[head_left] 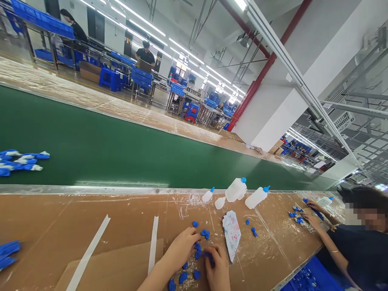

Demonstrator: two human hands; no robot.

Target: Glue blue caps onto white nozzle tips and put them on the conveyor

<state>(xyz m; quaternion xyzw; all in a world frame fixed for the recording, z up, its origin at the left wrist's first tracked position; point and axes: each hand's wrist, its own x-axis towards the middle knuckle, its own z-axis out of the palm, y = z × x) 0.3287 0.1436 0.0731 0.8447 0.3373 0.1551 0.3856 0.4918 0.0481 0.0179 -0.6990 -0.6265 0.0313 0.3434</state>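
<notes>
My left hand (182, 247) rests on the cardboard-covered bench (127, 226) with its fingers curled over small blue plastic pieces (197, 250). Beside it, my right hand (217, 270) is closed around one small blue piece (209, 258). More blue pieces (205, 233) lie loose just beyond the fingers and near my wrists (183, 277). A crumpled stained cloth (232, 233) lies right of my hands.
White squeeze bottles with blue caps (236, 190) lie at the bench's far edge by the green conveyor belt (121, 149). Blue-and-white parts (21, 161) sit on the belt at left. A co-worker's hands (312, 214) handle blue pieces at right.
</notes>
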